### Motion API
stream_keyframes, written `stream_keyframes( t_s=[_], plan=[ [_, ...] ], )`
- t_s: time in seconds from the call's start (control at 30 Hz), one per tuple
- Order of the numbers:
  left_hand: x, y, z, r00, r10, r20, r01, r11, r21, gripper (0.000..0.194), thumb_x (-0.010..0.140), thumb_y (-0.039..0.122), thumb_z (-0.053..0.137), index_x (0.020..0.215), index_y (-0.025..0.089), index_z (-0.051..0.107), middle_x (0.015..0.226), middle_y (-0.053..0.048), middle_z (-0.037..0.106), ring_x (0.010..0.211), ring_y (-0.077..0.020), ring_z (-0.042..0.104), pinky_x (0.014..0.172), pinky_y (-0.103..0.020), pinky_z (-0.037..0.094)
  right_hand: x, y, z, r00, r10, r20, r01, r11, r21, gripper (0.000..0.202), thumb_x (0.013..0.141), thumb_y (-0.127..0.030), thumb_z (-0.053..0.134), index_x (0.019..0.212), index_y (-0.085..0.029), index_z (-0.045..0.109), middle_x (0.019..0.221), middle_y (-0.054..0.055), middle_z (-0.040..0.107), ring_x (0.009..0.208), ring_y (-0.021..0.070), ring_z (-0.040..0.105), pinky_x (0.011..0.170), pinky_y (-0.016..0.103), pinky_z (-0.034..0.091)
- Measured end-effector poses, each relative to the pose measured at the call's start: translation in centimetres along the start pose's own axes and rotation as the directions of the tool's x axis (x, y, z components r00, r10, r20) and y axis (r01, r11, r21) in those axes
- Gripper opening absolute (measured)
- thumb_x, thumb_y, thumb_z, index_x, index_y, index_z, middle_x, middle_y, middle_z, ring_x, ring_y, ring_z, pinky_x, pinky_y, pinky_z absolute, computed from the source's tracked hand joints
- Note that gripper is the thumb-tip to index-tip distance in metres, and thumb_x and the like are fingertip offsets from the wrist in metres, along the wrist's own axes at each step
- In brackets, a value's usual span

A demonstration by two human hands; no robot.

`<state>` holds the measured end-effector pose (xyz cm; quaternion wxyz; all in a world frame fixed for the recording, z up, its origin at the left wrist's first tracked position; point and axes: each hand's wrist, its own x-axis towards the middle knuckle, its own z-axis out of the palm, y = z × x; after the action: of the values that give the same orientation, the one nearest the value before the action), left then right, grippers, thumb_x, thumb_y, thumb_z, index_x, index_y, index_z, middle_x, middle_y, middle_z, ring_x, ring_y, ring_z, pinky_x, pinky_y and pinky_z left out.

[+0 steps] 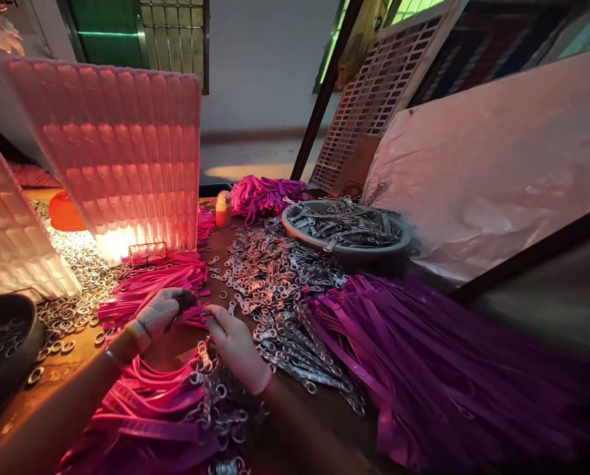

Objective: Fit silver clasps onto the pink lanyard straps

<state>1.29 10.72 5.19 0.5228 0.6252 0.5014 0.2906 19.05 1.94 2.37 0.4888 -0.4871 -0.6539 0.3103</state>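
My left hand, in a light dotted glove with dark fingertips, is closed around one end of a pink strap. Opposite it, my right hand, in a pale glove, pinches the other visible end between thumb and fingers. Whether a metal piece is in the pinch is too small to tell. Below my hands lies a bundle of pink straps with metal rings and links at their ends. Just beyond the left hand is another pile of pink straps. Loose metal links spread past my right hand.
A grey basin heaped with metal chain pieces stands behind the links. Long purple straps cover the right side. At left are metal rings, a dark bowl and lit translucent panels. An orange bottle stands at the back.
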Motion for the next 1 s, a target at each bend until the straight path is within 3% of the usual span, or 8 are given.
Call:
stream_keyframes(
  t_s=[0.1, 0.2, 0.3, 0.4, 0.47, 0.7, 0.83, 1.0],
  plan=[
    [-4.9, -0.8, 0.0, 0.997, -0.065, 0.049, 0.075, 0.968, -0.240, 0.027, 0.078, 0.038, 0.069, 0.087, 0.013, 0.066, 0.057, 0.004, 0.051, 0.040, -0.0059, 0.036, 0.039, -0.019, 0.027, 0.1, -1.5, 0.3, 0.989, -0.108, 0.098, 0.127, 0.966, -0.224, 0.026, 0.098, -0.021, 0.048, 0.116, -0.023, 0.067, 0.108, 0.005, 0.074, 0.099, 0.0190, 0.067, 0.088, 0.028, 0.047],
    [-8.3, -1.4, 0.6, 0.989, -0.137, 0.057, 0.149, 0.927, -0.344, 0.032, 0.079, 0.046, 0.069, 0.077, 0.016, 0.058, 0.053, 0.006, 0.045, 0.037, -0.0040, 0.030, 0.037, -0.018, 0.023, -0.4, -3.4, 0.9, 0.966, -0.100, 0.237, 0.212, 0.832, -0.513, 0.022, 0.097, -0.020, 0.050, 0.111, -0.019, 0.067, 0.095, 0.007, 0.073, 0.087, 0.0207, 0.067, 0.077, 0.029, 0.044],
    [-10.1, -1.8, 1.0, 0.990, -0.124, 0.070, 0.136, 0.971, -0.199, 0.027, 0.083, 0.044, 0.064, 0.076, 0.018, 0.058, 0.050, 0.006, 0.045, 0.036, -0.0061, 0.030, 0.035, -0.019, 0.021, -1.3, -4.7, 1.4, 0.924, -0.105, 0.368, 0.339, 0.670, -0.660, 0.017, 0.095, -0.024, 0.053, 0.105, -0.016, 0.065, 0.090, 0.009, 0.070, 0.081, 0.0218, 0.064, 0.070, 0.030, 0.040],
    [-10.8, -2.3, 1.0, 0.997, 0.057, 0.061, -0.061, 0.996, 0.059, 0.010, 0.076, 0.026, 0.065, 0.077, 0.016, 0.066, 0.063, -0.001, 0.061, 0.053, -0.0115, 0.048, 0.045, -0.020, 0.034, -2.1, -5.2, 1.7, 0.895, -0.137, 0.424, 0.422, 0.570, -0.705, 0.019, 0.096, -0.017, 0.047, 0.104, -0.016, 0.064, 0.089, 0.010, 0.068, 0.078, 0.0221, 0.062, 0.067, 0.032, 0.038],
    [-11.0, -2.8, 0.9, 0.986, 0.146, 0.075, -0.156, 0.978, 0.139, 0.005, 0.071, 0.018, 0.064, 0.071, 0.015, 0.067, 0.072, -0.004, 0.066, 0.065, -0.0143, 0.053, 0.054, -0.021, 0.039, -2.4, -5.3, 1.8, 0.905, -0.139, 0.402, 0.406, 0.563, -0.720, 0.022, 0.097, -0.015, 0.044, 0.106, -0.017, 0.064, 0.089, 0.009, 0.068, 0.079, 0.0223, 0.063, 0.067, 0.033, 0.037],
    [-11.8, -4.7, 1.0, 0.999, 0.034, 0.002, -0.034, 0.998, -0.053, 0.031, 0.085, 0.045, 0.060, 0.080, 0.015, 0.065, 0.055, 0.003, 0.051, 0.046, -0.0088, 0.037, 0.045, -0.021, 0.028, -2.8, -6.0, 1.7, 0.895, -0.006, 0.445, 0.322, 0.699, -0.639, 0.042, 0.093, -0.032, 0.060, 0.132, -0.018, 0.052, 0.103, 0.006, 0.073, 0.092, 0.0221, 0.069, 0.071, 0.028, 0.042],
    [-12.6, -4.9, 1.4, 0.998, 0.051, -0.021, -0.052, 0.998, -0.033, 0.030, 0.083, 0.042, 0.064, 0.070, 0.015, 0.061, 0.056, 0.003, 0.050, 0.050, -0.0084, 0.038, 0.046, -0.021, 0.027, -2.9, -5.9, 1.9, 0.880, 0.074, 0.469, 0.310, 0.659, -0.685, 0.024, 0.098, -0.033, 0.053, 0.117, -0.019, 0.059, 0.095, 0.006, 0.076, 0.089, 0.0223, 0.072, 0.069, 0.027, 0.041],
    [-12.7, -5.5, 1.6, 0.995, 0.094, -0.019, -0.095, 0.995, -0.028, 0.021, 0.080, 0.031, 0.061, 0.067, 0.015, 0.061, 0.058, 0.003, 0.052, 0.054, -0.0091, 0.040, 0.049, -0.021, 0.029, -3.5, -5.6, 2.5, 0.815, 0.075, 0.575, 0.445, 0.556, -0.702, 0.022, 0.097, -0.031, 0.051, 0.110, -0.014, 0.059, 0.091, 0.012, 0.074, 0.084, 0.0254, 0.072, 0.068, 0.028, 0.042]
  ],
)
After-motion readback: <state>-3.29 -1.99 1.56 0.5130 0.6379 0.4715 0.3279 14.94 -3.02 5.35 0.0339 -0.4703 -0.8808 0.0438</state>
